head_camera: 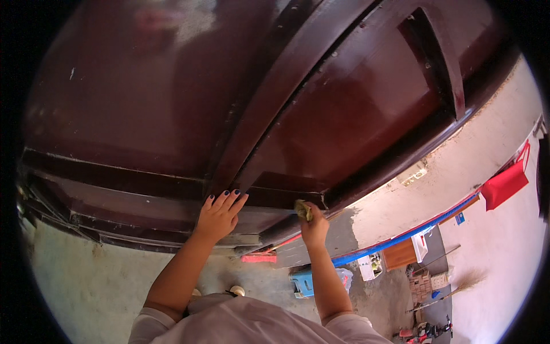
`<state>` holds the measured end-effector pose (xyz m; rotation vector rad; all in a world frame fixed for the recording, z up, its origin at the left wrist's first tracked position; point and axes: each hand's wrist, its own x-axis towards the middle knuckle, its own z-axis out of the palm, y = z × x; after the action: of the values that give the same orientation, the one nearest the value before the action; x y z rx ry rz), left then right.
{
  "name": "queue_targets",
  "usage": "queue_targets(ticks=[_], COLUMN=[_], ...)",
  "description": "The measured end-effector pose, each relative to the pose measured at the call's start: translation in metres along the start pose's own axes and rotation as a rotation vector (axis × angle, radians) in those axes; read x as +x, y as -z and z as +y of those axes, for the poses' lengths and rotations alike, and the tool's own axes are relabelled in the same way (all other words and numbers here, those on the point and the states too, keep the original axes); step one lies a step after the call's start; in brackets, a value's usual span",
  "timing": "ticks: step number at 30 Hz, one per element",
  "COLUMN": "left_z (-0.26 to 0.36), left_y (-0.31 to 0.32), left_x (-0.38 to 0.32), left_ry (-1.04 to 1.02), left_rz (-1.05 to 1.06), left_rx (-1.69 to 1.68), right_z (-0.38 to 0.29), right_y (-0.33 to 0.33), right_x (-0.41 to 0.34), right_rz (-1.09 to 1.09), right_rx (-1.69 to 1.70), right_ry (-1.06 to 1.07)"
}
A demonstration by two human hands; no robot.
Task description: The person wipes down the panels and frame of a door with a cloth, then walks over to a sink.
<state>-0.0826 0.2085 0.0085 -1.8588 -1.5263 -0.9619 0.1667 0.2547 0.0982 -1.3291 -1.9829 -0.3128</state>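
A large dark red-brown panelled door (343, 142), seemingly of painted wood, stands before me. My left hand (219, 217) rests on it, fingers spread and holding nothing, with the fingertips by the upright seam between two sections. To the right, my right hand (315, 230) grips a crumpled yellowish cloth (304, 210) against the lower horizontal rail (283, 198), close to the door's right edge. Part of the cloth is hidden by the fingers.
A red-bristled broom (259, 258) stands by the door's foot. On the right are a blue plastic stool (303, 283), a white box (368, 267), a wall socket (413, 173), a red bag (507, 185) and a straw broom (459, 286). Bare concrete floor (99, 279) lies below.
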Motion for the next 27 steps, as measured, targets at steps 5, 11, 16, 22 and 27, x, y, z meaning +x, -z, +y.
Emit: queue_targets(ticks=[5, 11, 16, 22, 27], left_z=[-0.002, 0.001, 0.003, 0.005, 0.001], left_y=[0.002, -0.001, -0.001, -0.001, 0.007], left_x=[-0.004, 0.001, -0.001, -0.001, 0.003], left_ry=[0.038, 0.033, 0.044, 0.043, 0.040], left_rz=[-0.054, -0.053, 0.017, -0.062, -0.147], left_rx=[0.025, 0.005, -0.032, -0.080, -0.104], right_z=[0.010, 0.060, 0.057, 0.005, -0.057], right_y=[0.015, -0.023, -0.031, -0.037, -0.055], right_x=[0.028, 0.054, 0.052, 0.046, 0.047], right_rz=[0.132, -0.358, -0.128, -0.116, -0.178], right_rx=[-0.166, -0.691, -0.505, -0.314, -0.093], right_ry=[0.125, -0.063, -0.206, -0.149, -0.048])
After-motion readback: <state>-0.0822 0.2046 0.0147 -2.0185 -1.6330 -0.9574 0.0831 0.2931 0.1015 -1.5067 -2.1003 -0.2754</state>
